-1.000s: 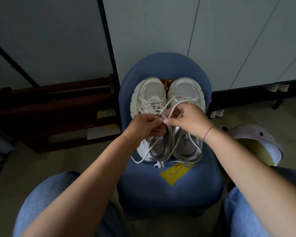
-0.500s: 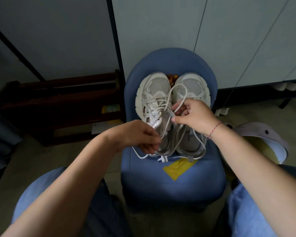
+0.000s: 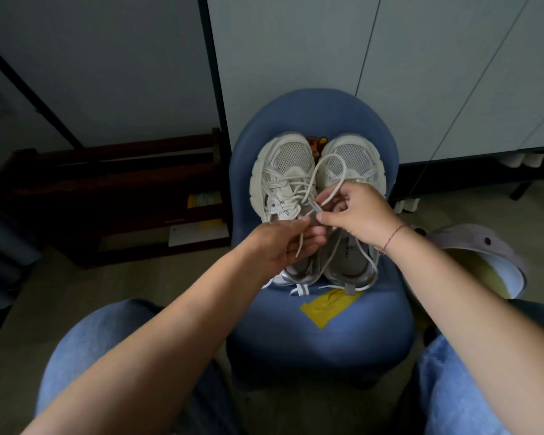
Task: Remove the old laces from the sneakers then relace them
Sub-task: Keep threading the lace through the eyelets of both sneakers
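Two white sneakers (image 3: 284, 175) are being carried side by side on the blue chair (image 3: 321, 331) seat. A white lace (image 3: 333, 160) is being pinched near its end by the left grip (image 3: 278, 246), while its loop is being grasped by the right grip (image 3: 357, 211) just above the shoes.

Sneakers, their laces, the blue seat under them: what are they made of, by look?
Off-white sneakers: mesh toe panels, dotted grid showing; smooth overlays, synthetic or leather, cannot tell; glossy silver heel trim. White round cord laces: probably woven textile, matte, hanging in limp curves, with a plastic-looking tip. Blue padded seat: smooth skin with a soft sheen, likely vinyl or moulded foam.
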A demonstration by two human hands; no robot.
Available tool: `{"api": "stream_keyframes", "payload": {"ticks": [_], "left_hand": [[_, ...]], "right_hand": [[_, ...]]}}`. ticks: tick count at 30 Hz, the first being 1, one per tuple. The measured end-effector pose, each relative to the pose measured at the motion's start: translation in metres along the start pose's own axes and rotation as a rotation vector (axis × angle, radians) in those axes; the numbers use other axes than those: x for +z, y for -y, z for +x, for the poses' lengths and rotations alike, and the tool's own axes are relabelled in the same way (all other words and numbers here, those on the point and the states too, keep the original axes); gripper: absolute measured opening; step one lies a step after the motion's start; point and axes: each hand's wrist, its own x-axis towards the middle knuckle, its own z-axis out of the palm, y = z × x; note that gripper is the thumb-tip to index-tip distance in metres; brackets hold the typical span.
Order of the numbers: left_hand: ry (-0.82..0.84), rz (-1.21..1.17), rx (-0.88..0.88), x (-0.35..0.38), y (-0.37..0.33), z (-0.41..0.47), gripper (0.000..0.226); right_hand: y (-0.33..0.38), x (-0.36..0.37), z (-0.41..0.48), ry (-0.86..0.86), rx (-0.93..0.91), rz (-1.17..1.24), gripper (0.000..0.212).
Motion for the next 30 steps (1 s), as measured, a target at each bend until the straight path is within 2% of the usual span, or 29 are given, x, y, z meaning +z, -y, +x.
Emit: {"api": "stream_keyframes", "payload": {"ticks": [2, 6, 8, 11, 17, 20, 24, 28, 30], "left_hand": [[0.043, 0.168, 0.009, -0.004, 0.0, -0.003, 0.02], [0.383, 0.696, -0.148, -0.011, -0.006, -0.022, 0.018], [0.456, 0.834, -0.208, -0.016, -0.007, -0.027, 0.017], [0.349, 0.774, -0.161, -0.021, -0.005, -0.025, 0.017], [0.096, 0.198, -0.088, 0.001, 0.009, -0.009, 0.032], [0.06, 0.259, 0.003, 0.005, 0.017, -0.007, 0.027], [0.247, 0.606, -0.001, -0.004, 0.011, -0.014, 0.026], [0.599, 0.879, -0.211, -0.008, 0.008, -0.028, 0.023], [0.595, 0.876, -0.225, -0.008, 0.012, -0.029, 0.023]], "right_hand": [[0.001, -0.001, 0.0, 0.014, 0.003, 0.011, 0.028], [0.001, -0.003, 0.001, 0.03, 0.025, 0.043, 0.028], [0.003, -0.003, 0.0, 0.034, 0.04, 0.048, 0.025], [0.004, -0.003, 0.0, 0.031, 0.04, 0.054, 0.025], [0.004, -0.002, -0.002, 0.026, 0.032, 0.034, 0.026], [0.002, -0.002, -0.001, 0.012, 0.034, 0.041, 0.026], [-0.001, -0.002, 0.001, 0.019, 0.021, 0.054, 0.025], [-0.001, -0.002, 0.001, 0.047, 0.008, 0.072, 0.027], [0.0, -0.002, 0.002, 0.058, 0.012, 0.089, 0.029]]}}
